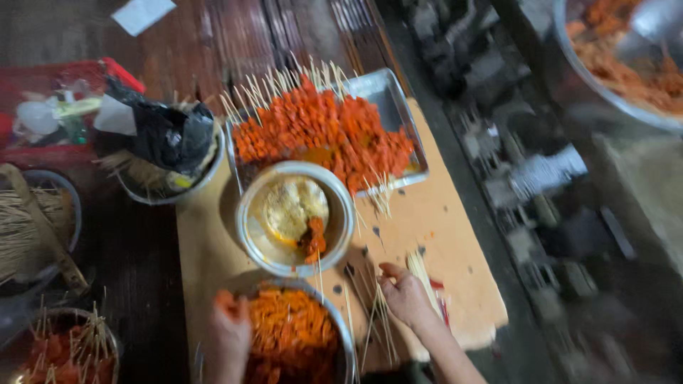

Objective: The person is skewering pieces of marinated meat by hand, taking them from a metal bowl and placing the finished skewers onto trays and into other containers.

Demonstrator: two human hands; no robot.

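Near bowl: a round metal bowl (341, 334) is sitting at the front of the board, holding a heap of orange meat pieces (292, 331).
Left hand: the left hand (229, 331) is resting on the bowl's left rim, fingers curled and smeared orange; whether it is gripping a piece cannot be told through the blur.
Right hand: the right hand (407, 295) is lying just right of that bowl, fingers loosely bent over thin wooden skewers (377, 313) spread on the board; a firm grip cannot be made out.
Middle bowl: a second metal bowl (249, 213) is holding a pale yellowish lump and a small orange piece.
Tray: a rectangular metal tray (398, 99) is carrying rows of loaded orange skewers, their sticks pointing outward.
Board: a tan board (455, 235) is lying on the dark wooden bench (135, 263) beneath both bowls and the tray.
Left side: a bowl with a black bag (167, 135), a bowl of bare sticks (28, 220) and a bowl of finished skewers (67, 352) are standing well apart from the hands.
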